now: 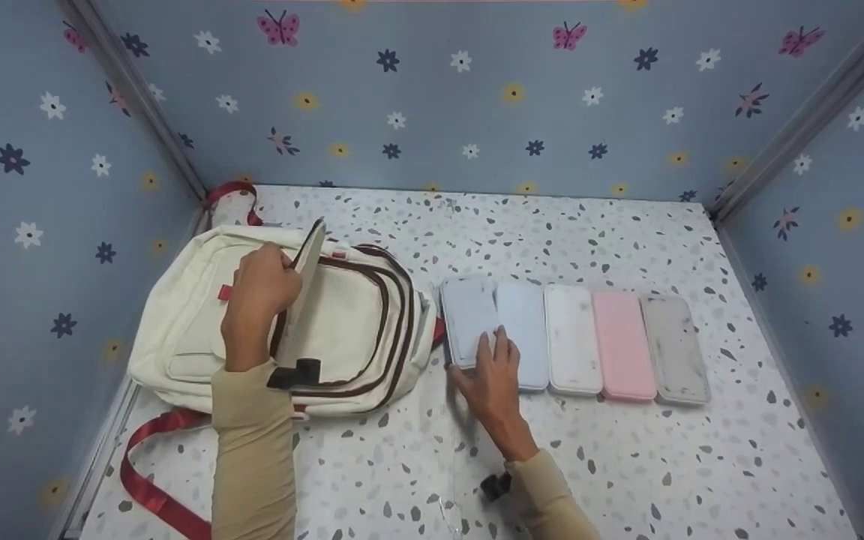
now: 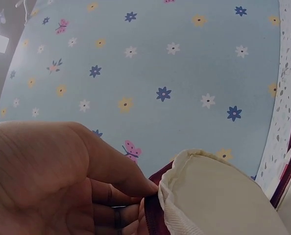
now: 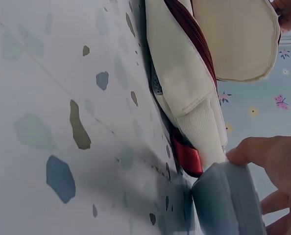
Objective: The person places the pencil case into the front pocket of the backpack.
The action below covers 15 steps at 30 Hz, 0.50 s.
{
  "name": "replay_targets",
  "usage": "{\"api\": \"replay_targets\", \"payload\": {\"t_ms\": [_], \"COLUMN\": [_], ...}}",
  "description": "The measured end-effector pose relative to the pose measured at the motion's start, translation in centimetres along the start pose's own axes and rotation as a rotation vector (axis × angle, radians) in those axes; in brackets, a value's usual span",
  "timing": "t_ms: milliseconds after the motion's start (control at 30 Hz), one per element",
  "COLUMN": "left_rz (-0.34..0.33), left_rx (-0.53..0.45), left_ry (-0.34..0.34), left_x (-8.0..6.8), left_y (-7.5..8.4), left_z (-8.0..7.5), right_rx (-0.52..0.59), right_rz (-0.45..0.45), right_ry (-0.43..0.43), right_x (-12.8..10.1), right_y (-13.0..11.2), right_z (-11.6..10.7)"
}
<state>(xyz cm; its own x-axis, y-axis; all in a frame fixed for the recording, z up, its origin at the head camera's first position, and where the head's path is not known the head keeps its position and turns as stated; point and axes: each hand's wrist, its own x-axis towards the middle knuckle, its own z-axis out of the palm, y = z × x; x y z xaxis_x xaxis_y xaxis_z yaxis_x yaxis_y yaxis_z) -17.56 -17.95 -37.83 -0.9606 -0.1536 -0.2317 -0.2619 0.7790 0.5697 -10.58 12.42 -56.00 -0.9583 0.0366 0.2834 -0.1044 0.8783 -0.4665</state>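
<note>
The left hand (image 1: pixel 261 289) pinches the edge of a cream flap (image 2: pixel 224 196) between thumb and fingers, holding it raised from the cream backpack (image 1: pixel 338 311), which lies beneath and on both sides of that hand. The right hand (image 1: pixel 493 379) grips the near end of a grey-blue case (image 1: pixel 468 315), thumb at its left edge and fingers over its top, while to that hand's right a pale blue case (image 1: pixel 523 337), white case (image 1: pixel 573 337), pink case (image 1: pixel 625 345) and grey case (image 1: pixel 676 349) lie in a row.
</note>
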Motion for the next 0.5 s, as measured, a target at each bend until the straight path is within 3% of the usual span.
{"api": "replay_targets", "payload": {"t_ms": [233, 500], "left_rz": [0.001, -0.003], "left_rx": [-0.006, -0.01], "left_ry": [-0.003, -0.004], "left_x": [0.0, 0.0], "left_y": [0.1, 0.0], "left_z": [-0.1, 0.0], "right_rx": [0.08, 0.11], "right_rz": [-0.045, -0.057], "right_ry": [0.061, 0.063], "right_x": [0.4, 0.7], "right_y": [0.8, 1.2], "right_z": [-0.4, -0.7]}}
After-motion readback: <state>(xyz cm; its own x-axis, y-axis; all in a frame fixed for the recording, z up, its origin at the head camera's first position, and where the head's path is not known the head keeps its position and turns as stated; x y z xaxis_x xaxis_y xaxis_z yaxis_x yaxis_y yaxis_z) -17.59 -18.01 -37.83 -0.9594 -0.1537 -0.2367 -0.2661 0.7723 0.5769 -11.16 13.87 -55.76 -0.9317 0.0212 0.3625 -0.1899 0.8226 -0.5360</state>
